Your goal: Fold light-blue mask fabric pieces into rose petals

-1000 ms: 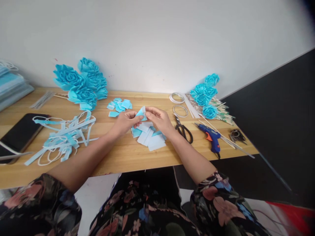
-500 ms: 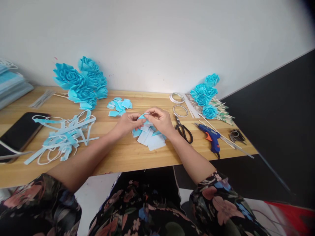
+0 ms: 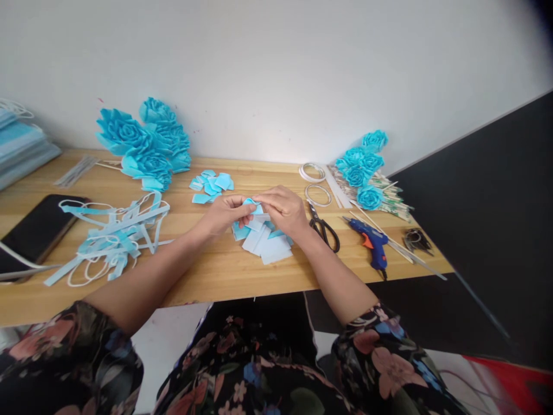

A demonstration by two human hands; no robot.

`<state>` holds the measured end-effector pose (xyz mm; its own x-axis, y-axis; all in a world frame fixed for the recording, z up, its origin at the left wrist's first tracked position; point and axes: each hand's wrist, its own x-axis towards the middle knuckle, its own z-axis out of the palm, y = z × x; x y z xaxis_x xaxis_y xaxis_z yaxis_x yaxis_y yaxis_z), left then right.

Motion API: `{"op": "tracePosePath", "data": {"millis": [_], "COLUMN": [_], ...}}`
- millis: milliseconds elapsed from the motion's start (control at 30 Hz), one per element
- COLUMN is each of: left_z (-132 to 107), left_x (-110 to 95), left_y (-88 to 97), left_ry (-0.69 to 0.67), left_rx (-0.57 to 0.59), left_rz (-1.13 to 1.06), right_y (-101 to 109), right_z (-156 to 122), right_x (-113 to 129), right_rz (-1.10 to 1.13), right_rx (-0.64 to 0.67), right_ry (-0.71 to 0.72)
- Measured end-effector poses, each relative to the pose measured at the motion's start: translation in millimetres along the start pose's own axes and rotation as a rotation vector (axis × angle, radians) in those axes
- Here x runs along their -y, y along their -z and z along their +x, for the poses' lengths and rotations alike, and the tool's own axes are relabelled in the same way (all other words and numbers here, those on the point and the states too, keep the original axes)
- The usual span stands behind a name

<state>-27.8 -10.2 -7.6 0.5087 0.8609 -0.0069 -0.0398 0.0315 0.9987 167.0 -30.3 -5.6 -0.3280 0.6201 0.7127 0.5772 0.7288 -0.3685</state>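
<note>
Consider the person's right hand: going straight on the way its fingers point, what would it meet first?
Its fingers point left, so the right hand would press into the small blue piece it pinches, then probably the left hand behind; depth is unclear.

- I see a small light-blue piece [image 3: 252,203], folded to a pointed shape. It is pinched between the fingertips of the left hand [image 3: 222,214] and the right hand [image 3: 283,208], at the middle of the scene.
- It is held just above a pile of cut pieces [image 3: 265,245]. These are pale blue and white rectangles that lie flat and overlap, slightly nearer and to the right of it.
</note>
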Motion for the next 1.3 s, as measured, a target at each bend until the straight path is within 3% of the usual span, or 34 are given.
{"op": "tracePosePath", "data": {"millis": [533, 867, 967, 1167, 1300], "left_z": [-0.9, -2.7, -2.7, -2.5, -1.8], "left_x": [-0.9, -7.9, -8.8, -7.8, -6.5], "left_y": [-1.1, -5.8, -6.1, -4.1, -3.0], "left_ry": [-0.013, 0.028, 0.030, -0.007, -0.036], "left_rx": [-0.014, -0.061, -0.082, -0.095, -0.086], "left_rz": [-0.018, -0.038, -0.045, -0.004, 0.052], "right_y": [-0.3, -1.9, -4.4, -6.7, -7.7], "right_z": [-1.1, -1.4, -2.0, -0.9, 0.2], "right_x": [-3.7, -1.0, 1.8, 6.9, 7.5], "right_rz": [-0.038, 0.017, 0.123, 0.553, 0.676], "right_rx": [0.032, 0.052, 0.027, 0.027, 0.024], "right_ry": [0.045, -0.074, -0.171, -0.575, -0.653]}}
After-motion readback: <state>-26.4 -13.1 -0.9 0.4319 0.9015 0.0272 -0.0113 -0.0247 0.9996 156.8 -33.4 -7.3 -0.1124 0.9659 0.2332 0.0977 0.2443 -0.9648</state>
